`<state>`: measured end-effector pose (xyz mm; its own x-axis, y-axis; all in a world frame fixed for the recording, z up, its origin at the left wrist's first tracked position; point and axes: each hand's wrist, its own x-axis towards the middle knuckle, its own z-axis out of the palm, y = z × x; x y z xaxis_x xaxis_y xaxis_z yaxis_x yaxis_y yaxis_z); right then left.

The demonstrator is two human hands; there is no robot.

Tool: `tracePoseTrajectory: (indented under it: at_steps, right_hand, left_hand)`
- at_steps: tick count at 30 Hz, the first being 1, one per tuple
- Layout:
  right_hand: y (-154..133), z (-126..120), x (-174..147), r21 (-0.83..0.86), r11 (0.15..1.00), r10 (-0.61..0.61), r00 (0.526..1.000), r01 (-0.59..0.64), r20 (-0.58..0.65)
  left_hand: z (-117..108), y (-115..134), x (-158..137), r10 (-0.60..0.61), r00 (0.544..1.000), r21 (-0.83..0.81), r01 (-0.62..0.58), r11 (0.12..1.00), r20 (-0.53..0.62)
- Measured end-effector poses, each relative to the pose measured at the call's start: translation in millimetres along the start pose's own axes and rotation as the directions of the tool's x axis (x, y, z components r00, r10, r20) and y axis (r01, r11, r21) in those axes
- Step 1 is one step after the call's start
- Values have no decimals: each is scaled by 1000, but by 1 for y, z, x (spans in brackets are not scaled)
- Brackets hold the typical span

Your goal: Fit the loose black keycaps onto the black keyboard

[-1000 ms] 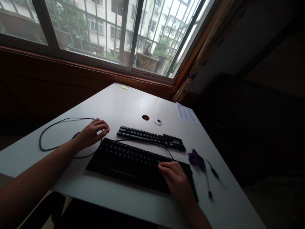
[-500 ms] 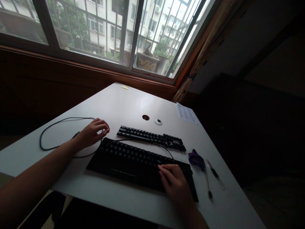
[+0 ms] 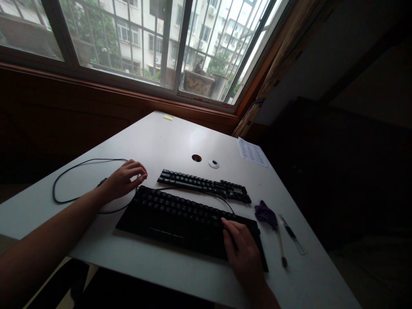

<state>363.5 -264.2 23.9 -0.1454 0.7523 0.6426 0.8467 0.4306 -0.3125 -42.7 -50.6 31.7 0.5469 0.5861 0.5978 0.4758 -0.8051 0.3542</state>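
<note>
A black keyboard (image 3: 161, 240) lies at a slant near the table's front edge. Rows of keys fill its far part, while the near part looks bare and dark. My right hand (image 3: 243, 249) rests over its right half, fingers bent and fingertips close together at the end of the key rows; whatever they may pinch is hidden. Beside the far left corner is my left hand (image 3: 128, 178), its fingers loosely curved with a gap to the thumb and nothing seen between them. Just behind the keyboard, a group of loose black keycaps (image 3: 193, 180) is laid out in keyboard order.
A black cable (image 3: 58, 180) loops at the left. To the right lie a purple cloth (image 3: 265, 213), a thin brush (image 3: 280, 249) and a wire keycap puller (image 3: 291, 234). Farther back are a round hole (image 3: 196, 158), its white cover (image 3: 213, 164) and a printed sheet (image 3: 252, 152).
My right hand has shifted slightly to the right over the keyboard, its fingertips now farther along the key rows. The left hand stays in place.
</note>
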Motion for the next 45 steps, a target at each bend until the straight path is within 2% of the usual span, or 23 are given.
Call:
tracePoseTrajectory:
  at_steps: [3, 10, 18, 27, 40, 45]
  right_hand:
    - [-2, -1, 0, 15, 999, 29, 1000, -29, -10]
    - [-1, 2, -1, 18, 1000, 23, 997, -24, 72]
    - [-3, 1, 3, 51, 997, 55, 995, -60, 87]
    - [-2, 4, 6, 38, 998, 43, 994, -47, 99]
    - [2, 6, 4, -10, 998, -59, 991, 61, 121]
    - [1, 9, 0, -16, 996, -87, 992, 89, 95]
  left_hand:
    - [1, -1, 0, -4, 1000, 5, 4, 1000, 7]
    - [1, -4, -1, 18, 1000, 8, -18, 1000, 12]
    - [0, -1, -1, 4, 1000, 6, -4, 1000, 14]
    - [1, -3, -1, 22, 999, 14, -22, 1000, 31]
    - [4, -4, -2, 31, 999, 3, -31, 1000, 37]
    - [4, -5, -2, 22, 999, 9, -22, 1000, 39]
